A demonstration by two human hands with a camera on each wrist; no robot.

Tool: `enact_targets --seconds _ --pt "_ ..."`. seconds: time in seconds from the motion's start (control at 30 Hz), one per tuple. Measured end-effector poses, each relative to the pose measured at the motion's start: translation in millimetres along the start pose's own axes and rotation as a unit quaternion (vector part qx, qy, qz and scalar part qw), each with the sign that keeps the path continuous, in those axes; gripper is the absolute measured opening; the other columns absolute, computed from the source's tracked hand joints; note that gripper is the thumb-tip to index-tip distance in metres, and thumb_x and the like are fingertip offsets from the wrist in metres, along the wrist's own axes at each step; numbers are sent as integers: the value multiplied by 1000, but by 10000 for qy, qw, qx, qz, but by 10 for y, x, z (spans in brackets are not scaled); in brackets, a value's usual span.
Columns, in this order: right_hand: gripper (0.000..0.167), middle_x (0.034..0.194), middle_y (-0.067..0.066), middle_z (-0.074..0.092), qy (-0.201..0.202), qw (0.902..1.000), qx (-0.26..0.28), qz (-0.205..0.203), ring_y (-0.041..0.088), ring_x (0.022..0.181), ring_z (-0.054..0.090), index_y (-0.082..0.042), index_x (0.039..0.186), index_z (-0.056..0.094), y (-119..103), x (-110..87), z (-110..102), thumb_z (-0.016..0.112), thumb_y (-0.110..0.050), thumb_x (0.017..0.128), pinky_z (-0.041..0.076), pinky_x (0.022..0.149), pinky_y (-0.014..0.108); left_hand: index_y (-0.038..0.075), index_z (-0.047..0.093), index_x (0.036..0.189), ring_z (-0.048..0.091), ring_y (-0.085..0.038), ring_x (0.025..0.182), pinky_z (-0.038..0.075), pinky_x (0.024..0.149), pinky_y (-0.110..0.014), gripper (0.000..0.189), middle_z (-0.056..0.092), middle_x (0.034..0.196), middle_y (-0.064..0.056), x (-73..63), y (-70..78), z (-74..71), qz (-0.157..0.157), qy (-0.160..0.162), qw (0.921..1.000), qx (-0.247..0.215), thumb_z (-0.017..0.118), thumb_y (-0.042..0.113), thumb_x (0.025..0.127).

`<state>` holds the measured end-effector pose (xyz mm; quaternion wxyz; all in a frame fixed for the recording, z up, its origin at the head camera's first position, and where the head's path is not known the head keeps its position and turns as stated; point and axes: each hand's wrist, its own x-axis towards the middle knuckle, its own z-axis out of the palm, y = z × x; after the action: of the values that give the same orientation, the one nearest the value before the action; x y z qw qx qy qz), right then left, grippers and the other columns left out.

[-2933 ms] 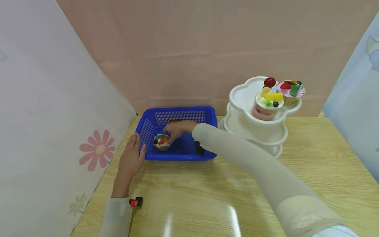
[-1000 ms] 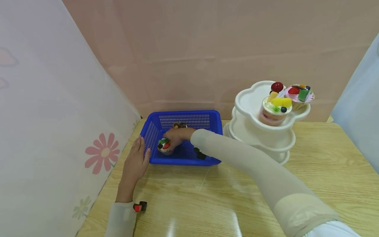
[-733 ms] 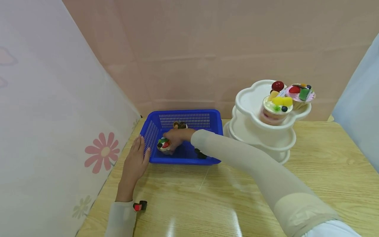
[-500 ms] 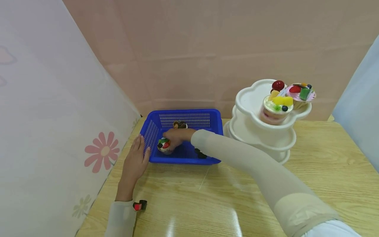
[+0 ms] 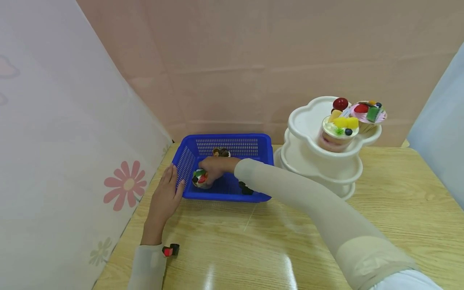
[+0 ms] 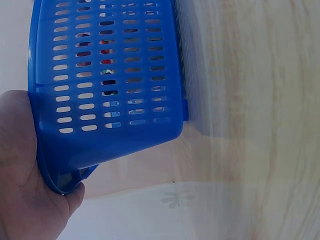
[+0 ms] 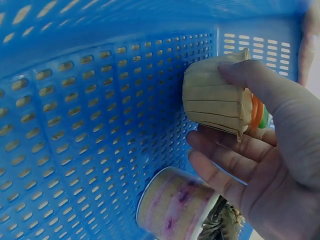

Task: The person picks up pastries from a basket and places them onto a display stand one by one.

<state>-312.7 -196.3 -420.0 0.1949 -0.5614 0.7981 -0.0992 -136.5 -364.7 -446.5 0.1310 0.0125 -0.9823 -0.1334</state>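
My right hand (image 5: 213,167) reaches into the blue basket (image 5: 224,197) and grips a toy cupcake (image 5: 199,178) near its left end. In the right wrist view the cupcake's beige pleated wrapper (image 7: 212,95) lies between thumb and fingers, tipped sideways, its fruit topping mostly behind the hand. Below it in that view lies a layered pink-and-cream cake cup (image 7: 172,202) with a dark topping. My left hand (image 5: 166,199) rests along the basket's left rim with straight fingers, the thumb apart; the left wrist view shows that hand against the rim (image 6: 34,100).
Right of the basket stands a white tiered stand (image 5: 319,161) with petal-shaped trays. Its top tray bears a yellow-fruit dessert cup (image 5: 337,135), a pink cupcake (image 5: 367,114) and a dark red cherry (image 5: 340,104). A black-and-red device (image 5: 170,250) sits by the left cuff.
The head view has shifted slightly since the earliest frame, and the dark-topped cake behind the right hand shows more. Both hands stay nearly in place, the right still gripping the cupcake.
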Motion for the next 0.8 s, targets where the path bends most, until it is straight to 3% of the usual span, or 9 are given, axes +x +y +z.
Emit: enact_targets --seconds 0.3,0.63,0.8 --pt "54 101 -1 66 114 9998 184 -34 11 88 60 -4 121 63 -12 -42 -97 85 -30 79 51 75 20 -8 24 156 19 -40 153 24 120 -57 65 19 166 -23 -4 -9 -8 32 -16 10000 29 39 36 110" --pt "52 103 0 67 440 9973 580 48 12 90 61 -4 120 63 -127 -250 -333 86 -29 81 52 77 23 -8 25 156 21 -42 152 25 119 -59 65 19 165 -23 -1 -17 -29 11 15 10000 15 41 33 109" --pt "52 104 3 67 616 9975 357 24 14 90 60 -3 120 63 -183 -368 -465 85 -30 82 50 77 24 -8 24 156 20 -42 152 24 120 -57 65 19 165 -24 12 -6 -25 32 -34 10000 56 39 34 110"
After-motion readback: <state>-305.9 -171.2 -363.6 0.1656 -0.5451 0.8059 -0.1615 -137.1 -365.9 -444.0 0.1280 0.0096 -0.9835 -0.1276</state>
